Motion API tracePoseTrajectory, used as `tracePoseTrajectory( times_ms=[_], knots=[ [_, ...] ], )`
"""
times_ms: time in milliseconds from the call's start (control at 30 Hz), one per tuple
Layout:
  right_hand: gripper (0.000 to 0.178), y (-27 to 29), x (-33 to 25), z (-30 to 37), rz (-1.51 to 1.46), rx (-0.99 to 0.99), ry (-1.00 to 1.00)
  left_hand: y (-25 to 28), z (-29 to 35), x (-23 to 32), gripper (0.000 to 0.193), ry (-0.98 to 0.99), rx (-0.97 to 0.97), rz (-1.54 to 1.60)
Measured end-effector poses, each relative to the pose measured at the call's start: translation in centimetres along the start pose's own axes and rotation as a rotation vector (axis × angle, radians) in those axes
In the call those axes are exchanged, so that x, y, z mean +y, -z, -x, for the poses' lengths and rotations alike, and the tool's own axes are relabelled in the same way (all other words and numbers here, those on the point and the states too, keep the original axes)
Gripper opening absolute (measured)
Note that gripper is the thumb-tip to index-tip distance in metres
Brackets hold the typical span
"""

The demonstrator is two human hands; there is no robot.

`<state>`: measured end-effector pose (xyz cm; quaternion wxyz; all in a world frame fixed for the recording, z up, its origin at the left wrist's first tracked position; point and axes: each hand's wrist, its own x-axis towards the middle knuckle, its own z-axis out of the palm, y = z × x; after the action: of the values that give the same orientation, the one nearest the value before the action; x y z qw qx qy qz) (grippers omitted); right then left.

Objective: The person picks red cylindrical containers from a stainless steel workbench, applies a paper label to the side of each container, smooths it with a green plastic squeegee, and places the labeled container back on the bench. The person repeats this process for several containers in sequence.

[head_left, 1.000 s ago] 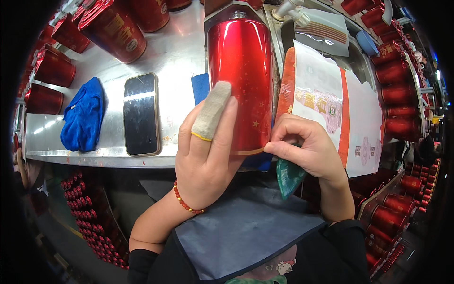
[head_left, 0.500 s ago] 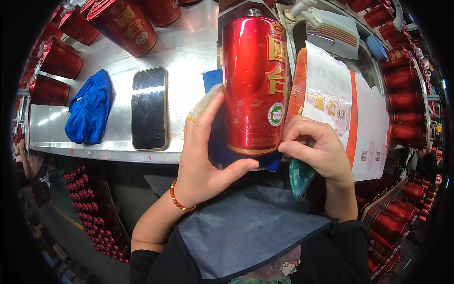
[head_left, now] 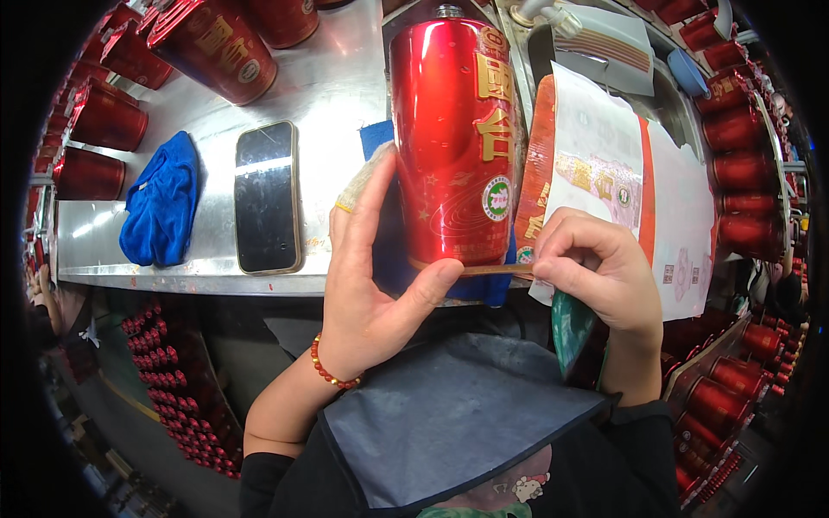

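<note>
A red bottle (head_left: 445, 129) with raised gold characters and a round green-and-white badge lies in front of me, its metal neck pointing away. My left hand (head_left: 367, 233) holds its left side; the thumb presses at the base, and a knitted cover sheathes one finger. A thin gold-brown strip (head_left: 499, 270) runs along the base and sticks out to the right. Its free end is pinched between thumb and forefinger of my right hand (head_left: 600, 272). Below that hand hangs a green, pointed, bag-like thing (head_left: 572, 332); how it is held is hidden.
Left on the metal table (head_left: 337, 86) lie a phone (head_left: 267, 198) and a crumpled blue cloth (head_left: 161, 203). Printed white-and-red sheets (head_left: 604, 164) lie at right, near a sink (head_left: 678, 108). More red bottles (head_left: 211, 52) stand around, with racks of them on both sides.
My right hand has moved right, drawing the strip out from the bottle's base. The left thumb now presses on the base edge, and the bottle appears slightly farther left.
</note>
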<state>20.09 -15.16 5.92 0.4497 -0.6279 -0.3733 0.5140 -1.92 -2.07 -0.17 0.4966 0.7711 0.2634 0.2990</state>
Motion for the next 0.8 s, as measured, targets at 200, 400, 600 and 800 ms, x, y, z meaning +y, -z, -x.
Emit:
tracePoseTrajectory(
  times_ms=[200, 400, 600, 800],
  knots=[
    [0.015, -0.1, 1.3, -0.9, 0.036, 0.024, -0.017, 0.1, 0.2, -0.6, 0.100, -0.012, 0.002, -0.029],
    [0.013, -0.3, 2.1, -1.6, 0.094, -0.018, 0.021, -0.1, 0.1, 1.5, 0.117, -0.298, 0.058, -0.542],
    [0.013, -0.3, 2.3, -1.6, 0.103, -0.020, 0.048, -0.6, -0.8, 0.9, 0.096, -0.332, 0.105, -0.587],
    [0.013, -0.5, 1.8, -1.7, 0.103, -0.042, 0.051, 0.6, -0.6, -0.1, 0.101, -0.265, 0.043, -0.389]
  ],
)
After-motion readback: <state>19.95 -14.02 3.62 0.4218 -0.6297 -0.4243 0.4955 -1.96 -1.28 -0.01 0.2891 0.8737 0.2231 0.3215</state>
